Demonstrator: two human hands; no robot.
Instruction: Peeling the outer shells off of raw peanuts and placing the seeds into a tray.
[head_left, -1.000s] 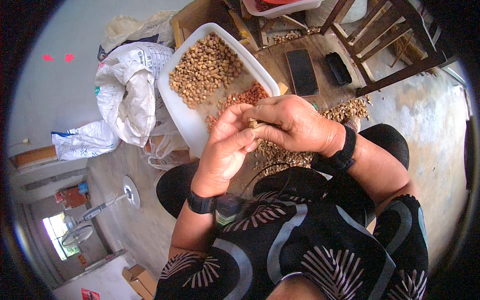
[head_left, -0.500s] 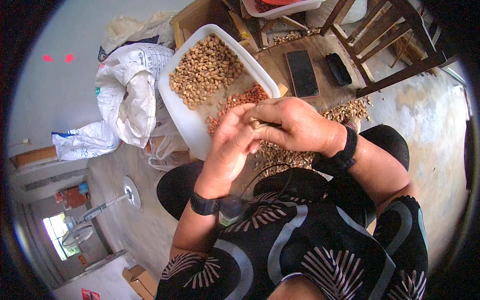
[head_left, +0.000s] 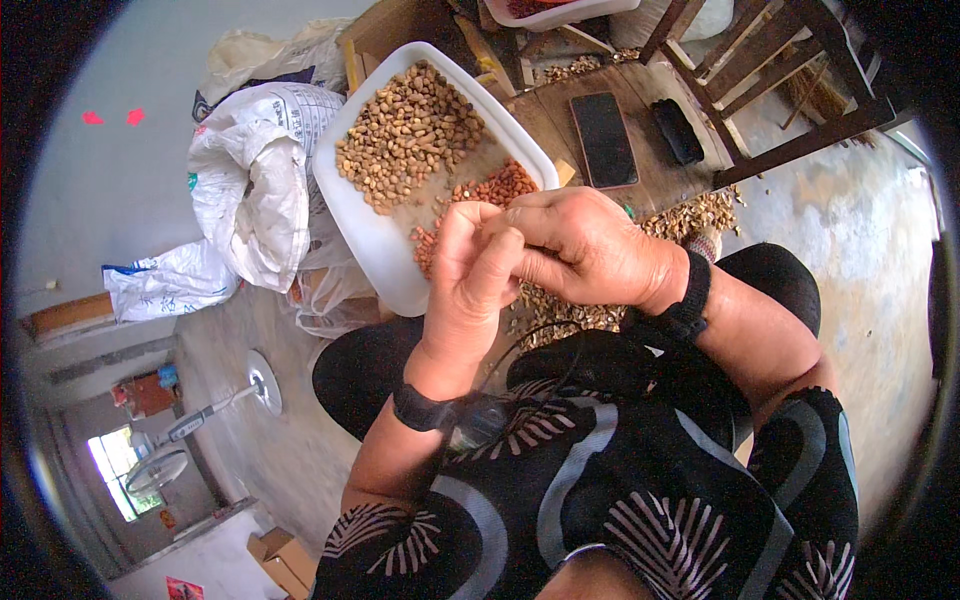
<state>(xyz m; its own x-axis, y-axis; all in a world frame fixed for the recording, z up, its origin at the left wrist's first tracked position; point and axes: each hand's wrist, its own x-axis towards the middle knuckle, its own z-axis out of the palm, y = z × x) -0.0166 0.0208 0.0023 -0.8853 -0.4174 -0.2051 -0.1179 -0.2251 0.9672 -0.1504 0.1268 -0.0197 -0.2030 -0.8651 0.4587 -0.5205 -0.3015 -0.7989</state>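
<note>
Both of my hands meet at their fingertips over the near corner of a white plastic tray (head_left: pixel 375 260). My left hand (head_left: pixel 462 285) is closed, its thumb bent up against the fingers. My right hand (head_left: pixel 590 248) pinches with thumb and forefinger at the same spot. The peanut seen between them a moment before is now hidden by the fingers. Inside the tray, unshelled peanuts (head_left: pixel 408 135) fill the far left part. Shelled red peanut kernels (head_left: pixel 502 184) lie nearer, just beyond my fingers, partly covered by them.
The tray borders a wooden chair seat (head_left: pixel 548 115) holding a phone (head_left: pixel 604 140) and a small black tray-like object (head_left: pixel 677 132). Broken shells (head_left: pixel 570 312) litter the floor below my hands. White woven sacks (head_left: pixel 265 180) stand at left; a standing fan (head_left: pixel 155 470) is farther off.
My left thumb has risen and closed in toward the right fingertips. The tan peanut that showed between the fingers has gone out of sight. The view has shifted slightly.
</note>
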